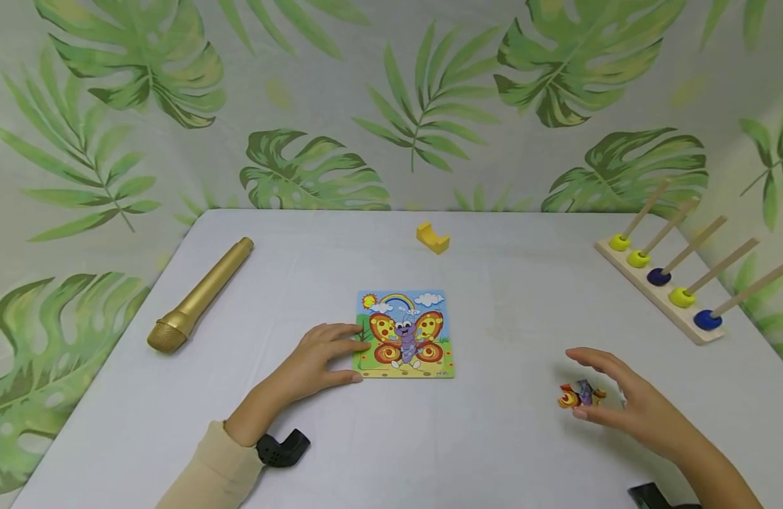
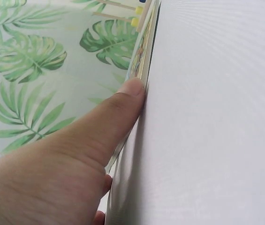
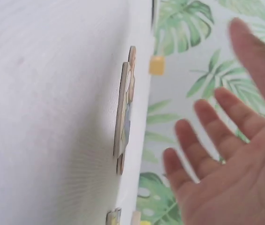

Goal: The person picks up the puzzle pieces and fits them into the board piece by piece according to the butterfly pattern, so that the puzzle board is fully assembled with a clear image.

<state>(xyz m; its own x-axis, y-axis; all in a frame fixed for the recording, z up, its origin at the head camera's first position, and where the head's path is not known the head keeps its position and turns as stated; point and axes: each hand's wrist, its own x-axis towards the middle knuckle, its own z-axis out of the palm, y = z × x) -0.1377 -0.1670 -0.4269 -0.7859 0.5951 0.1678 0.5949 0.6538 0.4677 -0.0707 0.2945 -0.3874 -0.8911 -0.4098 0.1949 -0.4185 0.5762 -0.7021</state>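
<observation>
A square butterfly puzzle board (image 1: 404,336) lies flat near the middle of the table. The left hand (image 1: 324,357) rests at its left edge, fingertips on the border; in the left wrist view the thumb (image 2: 118,105) touches the board's side. Farther right, a few small puzzle pieces (image 1: 584,393) lie overlapping on the table, red, yellow and purple. Around and above them the right hand (image 1: 639,399) is spread, thumb apart from the fingers. In the right wrist view those pieces (image 3: 124,110) sit on the tabletop, apart from the right hand (image 3: 230,173), which holds nothing.
A gold microphone (image 1: 200,297) lies at the left. At the back stands a small yellow curved block (image 1: 433,238). A wooden peg rack (image 1: 668,297) with yellow and blue beads is at the right edge. A leaf-print cloth hangs behind the white table (image 1: 506,438).
</observation>
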